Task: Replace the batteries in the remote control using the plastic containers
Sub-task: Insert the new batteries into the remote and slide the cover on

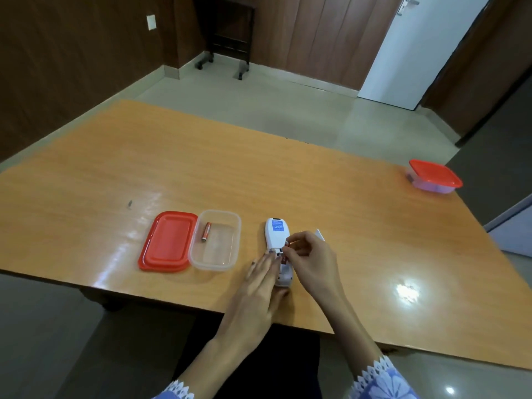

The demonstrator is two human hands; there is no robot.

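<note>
A white remote control [275,233] lies face down near the table's front edge, its battery bay uncovered. My left hand [260,286] rests flat along its left side and steadies it. My right hand [309,259] pinches a red battery [285,256] at the bay. To the left stands an open clear plastic container [230,256] with one red battery [206,231] inside, and its red lid [167,241] lies beside it. A white piece that looks like the battery cover [320,234] peeks out behind my right hand.
A second clear container with a red lid [434,175] sits shut at the table's far right edge. The wooden table [201,168] ends close to my body. Beyond it are tiled floor, a dark wheeled stand [227,33] and a white door [417,47].
</note>
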